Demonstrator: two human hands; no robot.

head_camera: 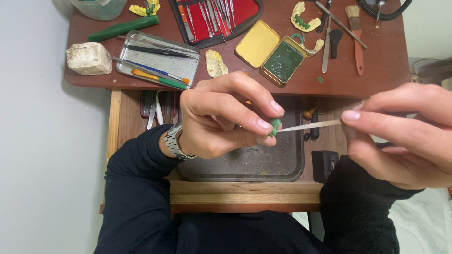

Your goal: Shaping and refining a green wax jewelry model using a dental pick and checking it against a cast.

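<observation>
My left hand (221, 117) pinches a small green wax piece (274, 126) between thumb and fingertips, above a dark tray (245, 164) set in an open drawer. My right hand (405, 134) grips a thin metal instrument (310, 125) whose blade tip touches the green piece. A metal watch sits on my left wrist. Both arms wear dark sleeves.
On the brown desk (376, 61) lie an open yellow tin of green wax (282, 61), a steel tray of tools (157, 61), a red instrument case (214, 16), pale dental casts (215, 63), a white stone block (88, 58), a green stick (123, 28) and a brush (356, 40).
</observation>
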